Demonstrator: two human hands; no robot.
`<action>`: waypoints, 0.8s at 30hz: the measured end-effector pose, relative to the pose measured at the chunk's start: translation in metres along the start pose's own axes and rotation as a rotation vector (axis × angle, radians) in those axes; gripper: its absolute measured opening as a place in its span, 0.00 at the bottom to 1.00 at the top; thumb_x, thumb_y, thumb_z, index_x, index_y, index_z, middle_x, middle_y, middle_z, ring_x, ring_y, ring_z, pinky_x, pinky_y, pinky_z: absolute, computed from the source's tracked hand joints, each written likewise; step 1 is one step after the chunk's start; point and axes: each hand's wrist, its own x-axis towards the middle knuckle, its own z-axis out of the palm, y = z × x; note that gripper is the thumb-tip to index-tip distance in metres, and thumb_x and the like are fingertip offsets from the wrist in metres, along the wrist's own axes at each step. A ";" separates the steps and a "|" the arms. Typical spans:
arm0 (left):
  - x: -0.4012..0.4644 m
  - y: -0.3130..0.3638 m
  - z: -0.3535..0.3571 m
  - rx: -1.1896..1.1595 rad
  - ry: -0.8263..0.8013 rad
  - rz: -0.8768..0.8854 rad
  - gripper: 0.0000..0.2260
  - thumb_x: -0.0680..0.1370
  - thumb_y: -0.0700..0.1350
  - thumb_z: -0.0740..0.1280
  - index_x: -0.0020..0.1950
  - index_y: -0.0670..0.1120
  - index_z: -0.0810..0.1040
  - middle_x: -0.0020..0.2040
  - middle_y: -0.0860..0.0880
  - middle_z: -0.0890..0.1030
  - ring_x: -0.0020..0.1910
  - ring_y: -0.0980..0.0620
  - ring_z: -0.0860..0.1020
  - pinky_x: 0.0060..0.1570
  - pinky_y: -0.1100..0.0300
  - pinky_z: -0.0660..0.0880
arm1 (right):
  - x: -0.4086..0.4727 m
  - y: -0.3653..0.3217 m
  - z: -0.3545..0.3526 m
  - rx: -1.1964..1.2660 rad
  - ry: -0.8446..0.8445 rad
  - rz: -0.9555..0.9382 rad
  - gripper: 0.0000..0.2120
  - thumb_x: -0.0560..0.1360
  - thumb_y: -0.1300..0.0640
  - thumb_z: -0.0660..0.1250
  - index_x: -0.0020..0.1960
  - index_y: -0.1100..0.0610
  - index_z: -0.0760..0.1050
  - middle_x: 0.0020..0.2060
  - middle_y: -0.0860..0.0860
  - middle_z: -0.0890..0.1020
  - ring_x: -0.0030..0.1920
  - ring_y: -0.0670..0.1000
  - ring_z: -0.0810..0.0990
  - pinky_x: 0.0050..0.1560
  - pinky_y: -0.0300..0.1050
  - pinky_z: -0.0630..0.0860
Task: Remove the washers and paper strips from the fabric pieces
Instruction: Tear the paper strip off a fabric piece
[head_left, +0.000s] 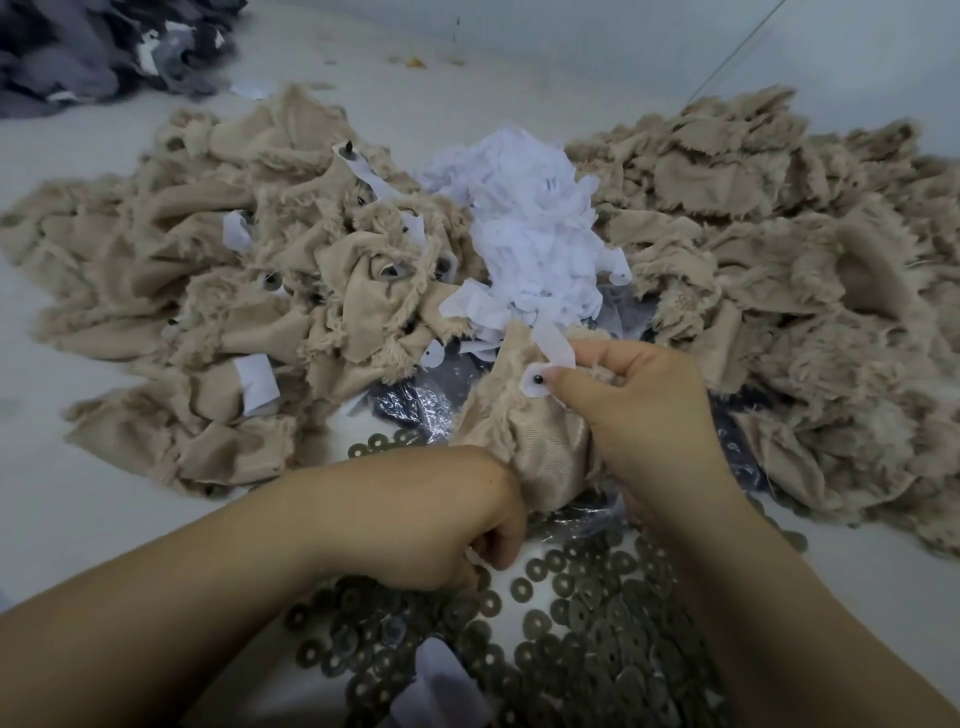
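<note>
Your right hand (631, 400) pinches the paper strip (553, 345) to strip it off the fabric piece (524, 431); your left hand (467, 535) curls under it, steadying, contents unclear.

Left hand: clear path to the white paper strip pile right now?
Probably not directly. The left hand sits low by the washers, and the held fabric piece and right hand stand between it and the paper pile.

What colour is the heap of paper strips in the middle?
White, the paper strips show best in the head view.
</note>
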 end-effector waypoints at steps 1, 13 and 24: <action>-0.001 0.001 0.000 0.005 0.004 0.004 0.09 0.70 0.45 0.74 0.49 0.50 0.82 0.49 0.56 0.78 0.46 0.58 0.76 0.47 0.57 0.75 | 0.000 -0.001 0.000 0.003 -0.004 -0.001 0.06 0.71 0.63 0.77 0.40 0.52 0.87 0.36 0.56 0.87 0.46 0.70 0.82 0.43 0.69 0.81; -0.001 0.010 0.002 0.117 -0.032 0.003 0.03 0.73 0.45 0.70 0.45 0.48 0.79 0.48 0.53 0.76 0.46 0.54 0.74 0.46 0.54 0.74 | 0.000 0.000 0.000 0.007 -0.003 0.012 0.07 0.71 0.63 0.77 0.40 0.51 0.87 0.36 0.54 0.87 0.46 0.69 0.83 0.44 0.71 0.81; -0.001 0.015 0.005 0.097 0.010 -0.080 0.02 0.75 0.45 0.66 0.47 0.49 0.77 0.44 0.56 0.74 0.45 0.57 0.75 0.44 0.65 0.70 | 0.002 0.002 -0.001 0.008 -0.035 0.024 0.07 0.71 0.63 0.76 0.41 0.52 0.87 0.37 0.51 0.88 0.43 0.56 0.87 0.45 0.59 0.85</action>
